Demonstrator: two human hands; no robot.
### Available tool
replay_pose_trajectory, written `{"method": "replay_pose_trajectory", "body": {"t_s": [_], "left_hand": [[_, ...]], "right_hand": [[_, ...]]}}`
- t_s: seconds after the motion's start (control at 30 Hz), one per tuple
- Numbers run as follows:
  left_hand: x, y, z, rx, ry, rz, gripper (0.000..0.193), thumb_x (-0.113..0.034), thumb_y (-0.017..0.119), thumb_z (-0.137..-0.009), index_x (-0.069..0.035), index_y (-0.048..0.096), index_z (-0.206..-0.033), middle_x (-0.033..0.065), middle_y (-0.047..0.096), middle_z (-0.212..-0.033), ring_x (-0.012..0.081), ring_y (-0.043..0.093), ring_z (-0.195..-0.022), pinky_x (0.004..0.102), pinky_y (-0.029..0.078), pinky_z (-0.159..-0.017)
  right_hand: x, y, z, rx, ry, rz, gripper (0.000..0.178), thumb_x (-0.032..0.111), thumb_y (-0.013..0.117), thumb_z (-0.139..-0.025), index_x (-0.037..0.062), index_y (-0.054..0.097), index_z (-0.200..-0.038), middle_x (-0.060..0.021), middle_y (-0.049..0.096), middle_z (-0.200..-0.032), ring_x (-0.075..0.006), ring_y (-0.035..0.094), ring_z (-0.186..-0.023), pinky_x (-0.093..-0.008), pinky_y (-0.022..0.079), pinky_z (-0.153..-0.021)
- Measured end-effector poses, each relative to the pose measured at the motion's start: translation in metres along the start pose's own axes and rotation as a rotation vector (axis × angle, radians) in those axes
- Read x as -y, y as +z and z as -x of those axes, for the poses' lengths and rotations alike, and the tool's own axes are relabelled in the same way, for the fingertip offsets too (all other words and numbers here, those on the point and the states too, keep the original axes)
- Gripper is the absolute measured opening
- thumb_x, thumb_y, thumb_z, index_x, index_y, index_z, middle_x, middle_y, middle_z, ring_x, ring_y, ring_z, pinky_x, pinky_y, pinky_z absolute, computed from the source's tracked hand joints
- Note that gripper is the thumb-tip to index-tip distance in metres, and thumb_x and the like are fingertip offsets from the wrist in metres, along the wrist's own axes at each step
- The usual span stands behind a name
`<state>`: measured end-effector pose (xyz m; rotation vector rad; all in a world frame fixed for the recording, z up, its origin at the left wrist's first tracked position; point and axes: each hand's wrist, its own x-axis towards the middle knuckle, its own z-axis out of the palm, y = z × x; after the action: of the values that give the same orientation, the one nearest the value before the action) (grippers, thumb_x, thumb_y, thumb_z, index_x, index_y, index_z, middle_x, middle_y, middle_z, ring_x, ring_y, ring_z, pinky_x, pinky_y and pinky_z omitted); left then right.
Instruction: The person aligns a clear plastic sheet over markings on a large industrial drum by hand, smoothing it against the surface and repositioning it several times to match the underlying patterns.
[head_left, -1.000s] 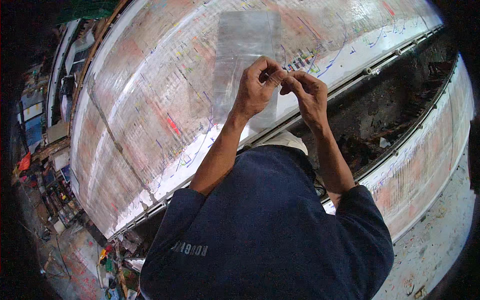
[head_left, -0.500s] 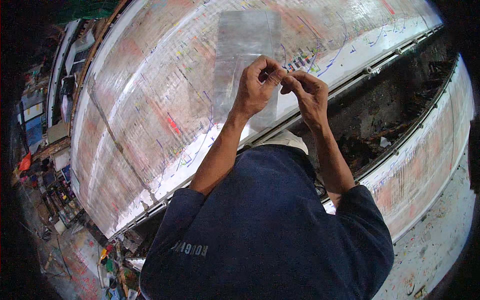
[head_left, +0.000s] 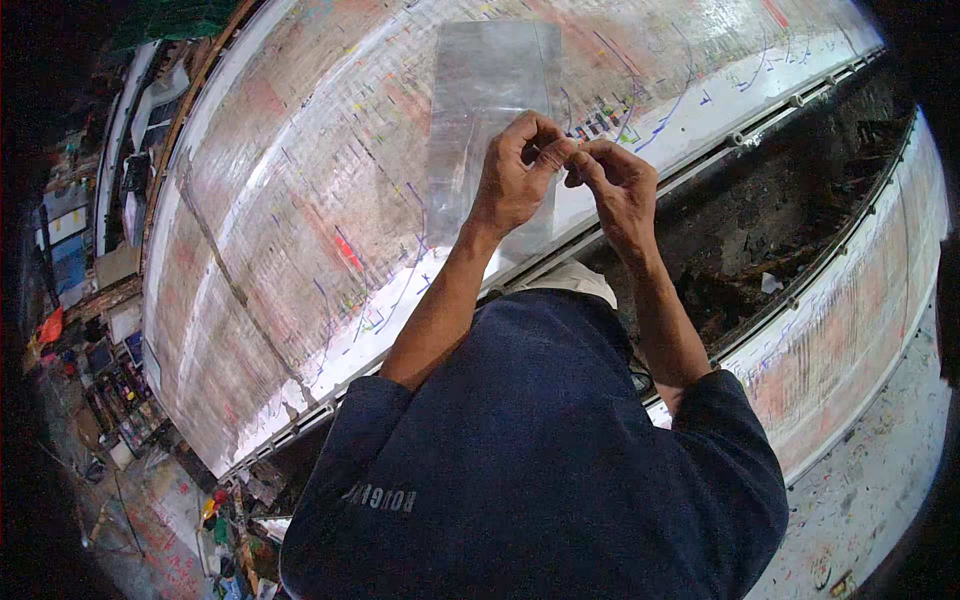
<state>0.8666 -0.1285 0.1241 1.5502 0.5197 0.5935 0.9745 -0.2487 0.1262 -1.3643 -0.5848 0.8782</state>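
Observation:
My left hand (head_left: 515, 178) and my right hand (head_left: 624, 192) meet fingertip to fingertip above the near edge of a long pale table (head_left: 290, 190). Both are closed in a pinch, thumb against fingers. Whatever lies between the fingertips is too small to make out. Beneath and beyond the left hand, a clear plastic sheet (head_left: 490, 70) rests flat on the tabletop, partly covered by that hand. Small dark and coloured marks or bits (head_left: 605, 120) show on the surface just past the right hand.
A metal rail (head_left: 690, 177) runs along the table's near edge. Past a dark gap (head_left: 760, 230) on the right stands a second pale, paint-stained table (head_left: 850, 350). Assorted clutter, including a blue panel (head_left: 68, 262) and an orange item (head_left: 50, 325), crowds the far left.
The fingertips have shifted very slightly, the left hand a touch to the right. Both hands keep their pinch, and the sheet lies where it was.

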Motion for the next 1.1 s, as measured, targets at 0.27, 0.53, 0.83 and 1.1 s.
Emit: {"method": "replay_pose_trajectory", "body": {"t_s": [0.27,0.53,0.83,1.1], "left_hand": [[0.0,0.018,0.009,-0.253,0.026,0.099,0.031,-0.027,0.076,-0.091,-0.001,0.06,-0.091,0.0053,0.064,-0.076,0.0112,0.06,-0.069,0.0276,0.051,-0.067],[0.028,-0.05,0.003,-0.329,-0.092,-0.119,0.031,-0.031,0.06,-0.101,-0.001,0.064,-0.097,0.0085,0.071,-0.086,0.0163,0.068,-0.077,0.031,0.055,-0.072],[0.033,-0.369,0.057,-0.949,-0.097,-0.047,0.022,-0.022,0.042,-0.106,-0.001,0.048,-0.103,0.025,0.07,-0.101,0.0299,0.074,-0.078,0.0309,0.056,-0.057],[0.056,-0.492,0.174,-1.545,-0.158,-0.008,0.025,-0.016,0.036,-0.105,0.006,0.042,-0.114,0.0311,0.069,-0.099,0.0363,0.073,-0.082,0.0352,0.061,-0.064]], "right_hand": [[-0.014,0.013,-0.001,-0.021,0.012,-0.06,0.02,0.018,0.06,-0.1,-0.002,0.064,-0.101,-0.0026,0.063,-0.087,-0.0097,0.058,-0.079,-0.0249,0.048,-0.075],[-0.045,-0.015,-0.018,-0.142,0.021,-0.175,0.019,0.016,0.058,-0.1,-0.0023,0.064,-0.103,-0.0062,0.064,-0.092,-0.0136,0.06,-0.083,-0.0281,0.05,-0.077],[-0.101,-0.221,-0.114,-0.38,0.165,-0.224,0.02,0.0,0.048,-0.099,-0.0092,0.055,-0.116,-0.0199,0.063,-0.119,-0.0174,0.056,-0.077,-0.027,0.048,-0.062],[-0.118,-0.344,-0.193,-0.608,0.043,-0.464,0.033,0.01,0.046,-0.1,-0.0188,0.046,-0.116,-0.0303,0.061,-0.117,-0.0431,0.065,-0.109,-0.0523,0.054,-0.1]]}}
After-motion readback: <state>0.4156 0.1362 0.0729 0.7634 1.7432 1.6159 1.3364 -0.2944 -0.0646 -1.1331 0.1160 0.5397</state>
